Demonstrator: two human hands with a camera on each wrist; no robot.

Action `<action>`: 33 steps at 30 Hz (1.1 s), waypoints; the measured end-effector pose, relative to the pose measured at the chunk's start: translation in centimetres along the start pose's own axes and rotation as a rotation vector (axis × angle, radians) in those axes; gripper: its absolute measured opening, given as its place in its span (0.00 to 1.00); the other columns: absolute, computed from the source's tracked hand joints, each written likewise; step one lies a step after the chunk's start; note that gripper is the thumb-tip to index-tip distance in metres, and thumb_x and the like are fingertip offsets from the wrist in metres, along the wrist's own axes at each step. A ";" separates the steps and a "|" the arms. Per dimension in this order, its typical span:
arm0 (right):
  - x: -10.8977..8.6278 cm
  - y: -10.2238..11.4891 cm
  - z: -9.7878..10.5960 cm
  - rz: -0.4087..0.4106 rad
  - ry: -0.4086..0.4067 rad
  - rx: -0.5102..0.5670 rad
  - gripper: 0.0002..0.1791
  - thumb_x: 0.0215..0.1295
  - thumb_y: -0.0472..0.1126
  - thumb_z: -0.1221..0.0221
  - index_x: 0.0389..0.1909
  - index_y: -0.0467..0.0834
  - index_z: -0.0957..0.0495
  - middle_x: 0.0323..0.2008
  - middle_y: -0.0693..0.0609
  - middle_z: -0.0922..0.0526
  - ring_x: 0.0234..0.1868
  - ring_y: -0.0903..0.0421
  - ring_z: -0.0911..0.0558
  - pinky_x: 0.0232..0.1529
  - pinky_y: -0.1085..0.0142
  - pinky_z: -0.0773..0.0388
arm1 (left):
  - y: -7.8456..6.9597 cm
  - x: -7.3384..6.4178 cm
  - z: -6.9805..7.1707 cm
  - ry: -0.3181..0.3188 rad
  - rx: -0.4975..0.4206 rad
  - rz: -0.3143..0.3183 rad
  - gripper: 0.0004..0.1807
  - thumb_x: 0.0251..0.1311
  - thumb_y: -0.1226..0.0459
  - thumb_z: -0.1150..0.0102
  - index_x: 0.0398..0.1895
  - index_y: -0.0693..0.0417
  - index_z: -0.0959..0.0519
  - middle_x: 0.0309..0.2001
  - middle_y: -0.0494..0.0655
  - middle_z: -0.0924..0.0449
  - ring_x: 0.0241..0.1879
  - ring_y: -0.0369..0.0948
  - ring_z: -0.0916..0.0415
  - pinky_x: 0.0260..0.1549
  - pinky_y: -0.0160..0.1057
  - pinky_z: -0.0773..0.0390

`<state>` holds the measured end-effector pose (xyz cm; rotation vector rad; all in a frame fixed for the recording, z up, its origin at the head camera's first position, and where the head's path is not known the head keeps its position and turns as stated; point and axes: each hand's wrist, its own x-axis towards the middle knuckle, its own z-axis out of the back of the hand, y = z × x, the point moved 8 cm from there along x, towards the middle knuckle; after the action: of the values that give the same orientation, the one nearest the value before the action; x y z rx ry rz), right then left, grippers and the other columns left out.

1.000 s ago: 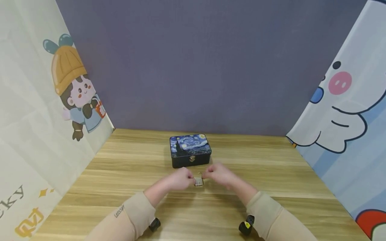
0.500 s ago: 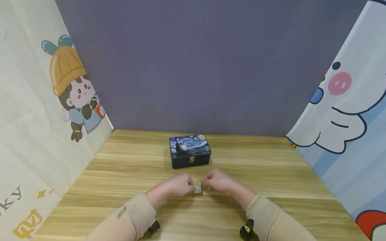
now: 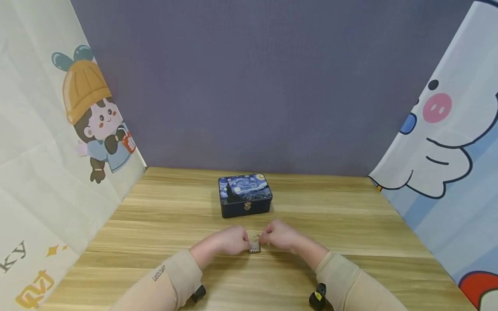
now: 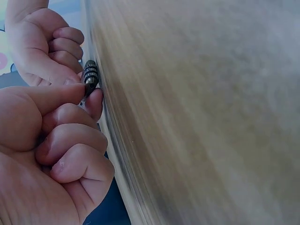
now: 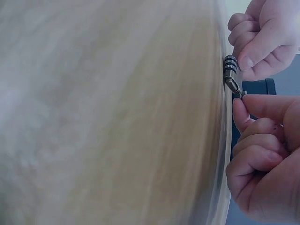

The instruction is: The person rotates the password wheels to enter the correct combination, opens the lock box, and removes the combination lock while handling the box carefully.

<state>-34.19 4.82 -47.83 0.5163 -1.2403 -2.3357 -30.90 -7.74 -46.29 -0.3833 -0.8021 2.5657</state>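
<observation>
Between my two hands is a small metal combination padlock with a row of number dials. Thumb and index finger of my left hand pinch one side of its body, the other fingers curled into the palm. My right hand pinches the end of the padlock's shackle, which stands out from the body in the right wrist view. Fingertips hide part of the shackle. Behind the hands a dark tin box with a starry-night picture on its lid sits closed, a metal clasp on its front.
The wooden table ends at a grey-purple backdrop. Cartoon-printed cloths hang on both sides, a left cloth and a right cloth. A black wrist device shows under the right sleeve.
Both hands have come nearer to the body with the padlock, farther from the tin box. Over the last half second they have shifted only slightly. The tin box stays in place.
</observation>
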 end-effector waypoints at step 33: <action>0.3 0.0 -0.2 -0.001 -0.004 -0.039 0.13 0.60 0.34 0.35 0.18 0.36 0.21 0.11 0.61 0.39 0.13 0.64 0.42 0.16 0.71 0.47 | -0.1 0.1 0.2 -0.026 0.080 0.050 0.27 0.63 0.65 0.39 0.08 0.46 0.38 0.09 0.34 0.44 0.11 0.33 0.46 0.14 0.33 0.44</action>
<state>-34.32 4.54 -47.96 0.4989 -1.1939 -2.3579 -31.04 -7.73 -46.06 -0.3506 -0.7047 2.6449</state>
